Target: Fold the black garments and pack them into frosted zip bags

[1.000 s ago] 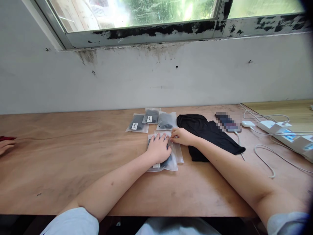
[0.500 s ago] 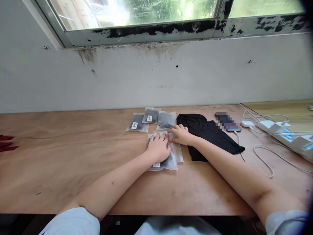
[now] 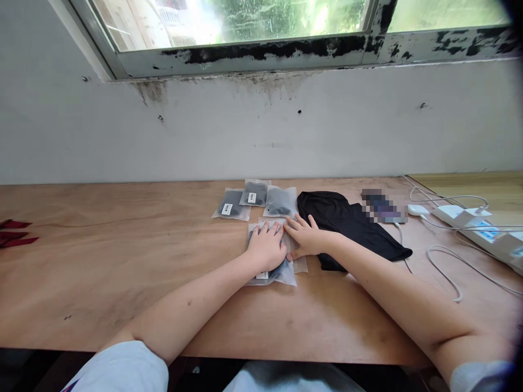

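Note:
My left hand (image 3: 267,249) lies flat with its fingers spread on a frosted plastic bag (image 3: 281,276) that has dark contents and a white label. Beside it my right hand (image 3: 305,237) is open, its fingertips at the bag's right edge and over another clear bag (image 3: 301,265) partly beneath. Behind the hands are three more frosted bags: a labelled one (image 3: 231,204) at the left, a labelled one (image 3: 255,193) in the middle, and one (image 3: 281,201) without a visible label. A black cloth garment (image 3: 347,223) lies just right of my right hand.
A phone (image 3: 384,206) on a white cable lies behind the garment. A white power strip (image 3: 478,226) with plugs and loose cables (image 3: 449,272) takes up the right side. Red strips (image 3: 16,234) lie at the table's far left. A wall and window stand behind.
My right hand has shifted slightly nearer and its fingers have spread wider over the bag's right edge. My left hand stays pressed on the bag. The view has shifted slightly.

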A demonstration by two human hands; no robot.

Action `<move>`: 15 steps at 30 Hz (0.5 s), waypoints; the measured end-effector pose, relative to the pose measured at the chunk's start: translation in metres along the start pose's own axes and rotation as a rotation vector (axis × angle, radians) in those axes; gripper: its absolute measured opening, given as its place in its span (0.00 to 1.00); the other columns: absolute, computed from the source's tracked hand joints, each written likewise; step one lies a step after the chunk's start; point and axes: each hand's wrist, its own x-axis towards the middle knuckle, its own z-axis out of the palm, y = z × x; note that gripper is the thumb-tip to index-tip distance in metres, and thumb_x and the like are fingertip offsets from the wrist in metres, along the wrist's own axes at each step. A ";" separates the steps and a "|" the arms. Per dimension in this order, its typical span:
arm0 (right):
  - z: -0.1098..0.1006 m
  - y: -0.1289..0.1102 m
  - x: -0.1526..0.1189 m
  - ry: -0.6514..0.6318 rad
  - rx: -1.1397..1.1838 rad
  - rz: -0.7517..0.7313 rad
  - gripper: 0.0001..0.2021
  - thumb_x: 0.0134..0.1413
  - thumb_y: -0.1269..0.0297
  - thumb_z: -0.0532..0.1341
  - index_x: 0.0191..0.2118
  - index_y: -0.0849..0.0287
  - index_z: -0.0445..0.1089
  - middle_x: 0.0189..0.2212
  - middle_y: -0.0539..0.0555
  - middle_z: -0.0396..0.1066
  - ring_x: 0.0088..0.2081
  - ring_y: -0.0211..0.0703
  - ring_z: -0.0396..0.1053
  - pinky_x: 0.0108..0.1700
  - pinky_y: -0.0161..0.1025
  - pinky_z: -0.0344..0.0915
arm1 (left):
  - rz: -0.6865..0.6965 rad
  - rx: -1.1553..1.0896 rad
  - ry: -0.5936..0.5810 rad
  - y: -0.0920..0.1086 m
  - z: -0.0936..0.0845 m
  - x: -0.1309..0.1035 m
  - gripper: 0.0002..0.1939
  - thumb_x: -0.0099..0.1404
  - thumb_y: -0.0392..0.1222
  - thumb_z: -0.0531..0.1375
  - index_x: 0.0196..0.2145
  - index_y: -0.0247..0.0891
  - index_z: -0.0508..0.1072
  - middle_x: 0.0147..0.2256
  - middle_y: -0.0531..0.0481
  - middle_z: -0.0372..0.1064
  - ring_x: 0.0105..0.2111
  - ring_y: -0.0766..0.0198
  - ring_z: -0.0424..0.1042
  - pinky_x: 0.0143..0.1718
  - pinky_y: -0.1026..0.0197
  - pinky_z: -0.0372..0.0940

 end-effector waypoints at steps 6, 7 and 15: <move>0.007 -0.011 -0.005 0.002 -0.054 -0.057 0.60 0.43 0.30 0.63 0.73 0.65 0.45 0.71 0.74 0.40 0.71 0.79 0.30 0.64 0.77 0.31 | -0.016 0.002 0.007 0.001 -0.001 -0.001 0.32 0.70 0.49 0.46 0.69 0.39 0.56 0.70 0.47 0.49 0.69 0.44 0.48 0.68 0.38 0.42; 0.008 -0.013 -0.006 -0.004 -0.057 -0.065 0.61 0.42 0.30 0.63 0.73 0.66 0.45 0.71 0.75 0.40 0.71 0.79 0.31 0.64 0.76 0.31 | -0.015 0.002 0.009 0.001 -0.001 -0.001 0.32 0.70 0.49 0.46 0.69 0.40 0.56 0.70 0.47 0.49 0.69 0.45 0.49 0.68 0.39 0.42; -0.005 -0.018 -0.010 -0.084 -0.024 -0.114 0.64 0.36 0.33 0.68 0.72 0.70 0.47 0.70 0.76 0.41 0.70 0.79 0.35 0.65 0.73 0.38 | -0.001 0.016 0.031 -0.001 0.002 -0.001 0.32 0.71 0.50 0.45 0.69 0.39 0.56 0.70 0.46 0.50 0.69 0.45 0.49 0.68 0.38 0.43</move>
